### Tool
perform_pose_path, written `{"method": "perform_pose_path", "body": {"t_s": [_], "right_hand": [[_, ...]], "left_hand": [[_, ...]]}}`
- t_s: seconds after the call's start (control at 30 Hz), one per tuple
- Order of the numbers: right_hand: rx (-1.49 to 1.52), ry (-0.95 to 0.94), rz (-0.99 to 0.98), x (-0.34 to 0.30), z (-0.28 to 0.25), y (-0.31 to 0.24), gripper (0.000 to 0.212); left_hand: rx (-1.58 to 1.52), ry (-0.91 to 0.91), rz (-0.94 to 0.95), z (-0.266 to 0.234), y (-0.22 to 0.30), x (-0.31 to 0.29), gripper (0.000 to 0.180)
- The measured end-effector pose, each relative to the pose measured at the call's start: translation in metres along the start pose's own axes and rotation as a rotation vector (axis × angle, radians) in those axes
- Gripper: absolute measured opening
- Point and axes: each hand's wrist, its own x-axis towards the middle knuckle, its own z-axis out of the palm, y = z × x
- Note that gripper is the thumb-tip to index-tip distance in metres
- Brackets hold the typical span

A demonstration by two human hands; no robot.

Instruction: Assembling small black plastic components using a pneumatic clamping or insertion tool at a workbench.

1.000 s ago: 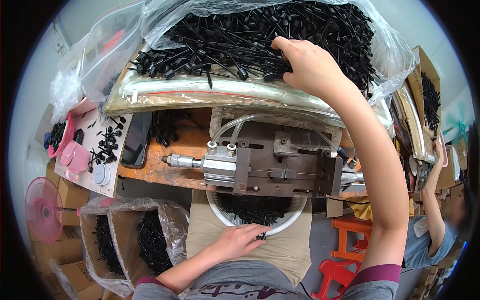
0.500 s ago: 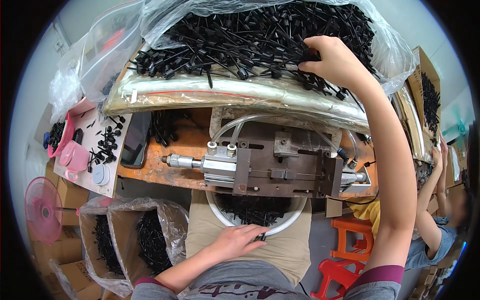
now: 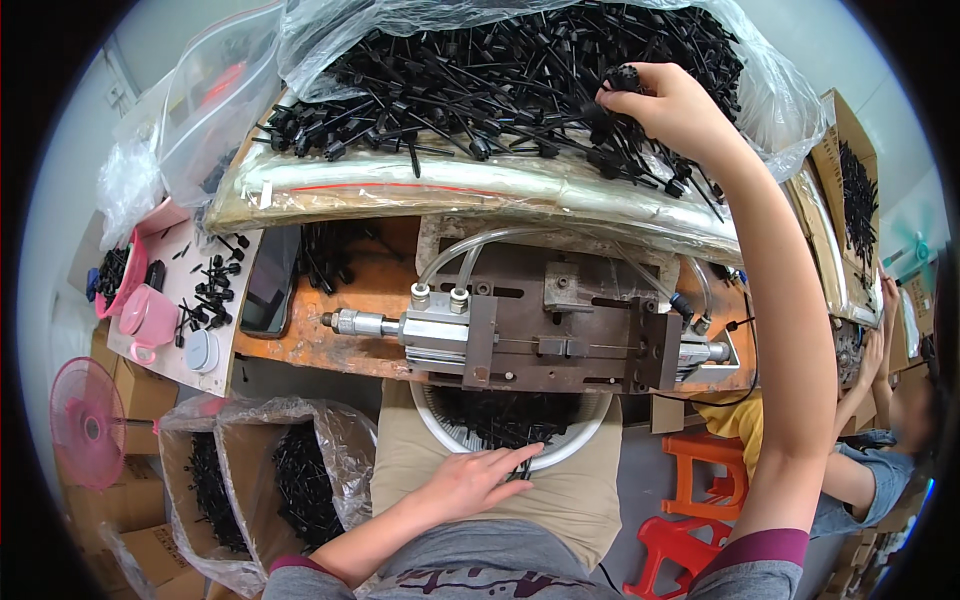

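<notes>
My right hand [image 3: 668,108] is above the large pile of black plastic parts [image 3: 480,90] in the plastic-lined box. Pinched between its thumb and fingers is a black plastic part with a round, toothed head [image 3: 622,78]; the rest of that part is hard to tell from the pile. Near my lap, my left hand [image 3: 480,482] rests at the front rim of a white basket [image 3: 432,430] with more black parts inside. Small black plastic parts [image 3: 522,468] show between its thumb and fingers, mostly covered by them.
A metal clamping fixture [image 3: 560,340] with air hoses sits on the wooden bench between pile and basket. A phone [image 3: 270,285], pink mug [image 3: 148,318] and loose parts lie left. Plastic-lined boxes [image 3: 250,480] stand below. Stools [image 3: 700,470] and another person [image 3: 865,460] are at right.
My right hand has lifted slightly from the pile, and the toothed head of a black part now shows in its fingers. My left hand has barely moved.
</notes>
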Motion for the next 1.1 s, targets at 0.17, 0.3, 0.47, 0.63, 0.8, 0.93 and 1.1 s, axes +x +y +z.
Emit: {"method": "perform_pose_path", "body": {"t_s": [0.17,0.3,0.47,0.63,0.8,0.93,1.1], "right_hand": [[0.086,0.022,0.072,-0.001,-0.007,0.006,0.026],[0.333,0.039,0.093,-0.004,-0.018,0.014,0.023],[0.572,0.061,0.072,-0.007,-0.031,0.026,0.025],[0.687,0.168,0.112,-0.010,-0.033,0.025,0.032],[0.822,0.209,0.022,-0.026,-0.031,0.017,0.030],[0.953,0.144,-0.020,-0.068,-0.016,0.001,0.023],[1.089,-0.038,0.188,-0.141,0.017,-0.030,0.022]], "left_hand": [[0.024,-0.010,0.003,0.001,-0.002,-0.001,0.057],[0.018,-0.009,0.007,-0.001,-0.002,-0.001,0.057],[0.045,-0.008,0.029,-0.003,0.000,0.001,0.058],[0.041,0.024,0.049,-0.002,0.002,0.002,0.057],[0.019,0.073,0.078,-0.005,0.008,0.005,0.051],[0.043,0.171,0.181,-0.018,0.017,0.004,0.047],[-0.131,0.513,0.291,-0.065,0.044,0.024,0.051]]}}
